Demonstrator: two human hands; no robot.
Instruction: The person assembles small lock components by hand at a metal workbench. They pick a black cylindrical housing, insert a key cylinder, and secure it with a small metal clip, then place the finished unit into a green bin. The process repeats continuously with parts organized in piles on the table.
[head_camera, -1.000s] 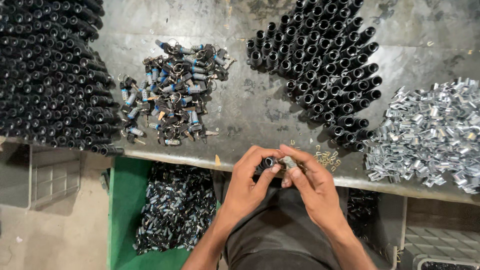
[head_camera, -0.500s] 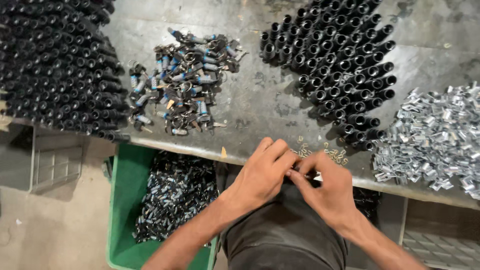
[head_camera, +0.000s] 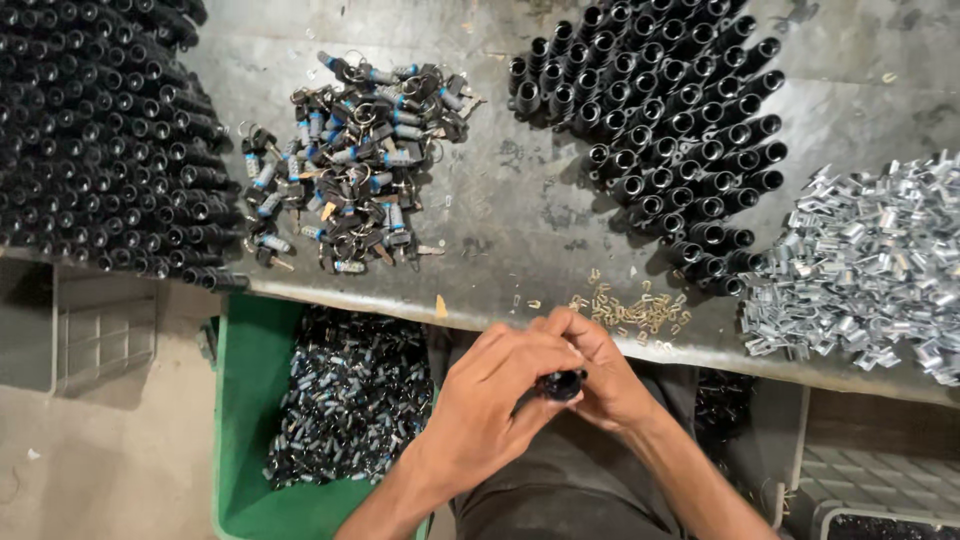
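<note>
My left hand (head_camera: 500, 390) and my right hand (head_camera: 605, 375) meet just below the front edge of the grey metal table (head_camera: 520, 220), over my lap. Both pinch a small black cylinder part (head_camera: 560, 383), most of it hidden by my fingers. A scatter of small brass-coloured pieces (head_camera: 635, 305) lies on the table just above my hands.
A big stack of black cylinders (head_camera: 90, 140) fills the left side, and another group (head_camera: 670, 130) stands at the upper right. A heap of keys with rings (head_camera: 355, 165) lies between them. Shiny metal clips (head_camera: 870, 260) pile at right. A green bin (head_camera: 250, 400) of assembled parts sits below left.
My hands have dropped from the table edge toward my lap, still joined on the black part. The view has shifted slightly.
</note>
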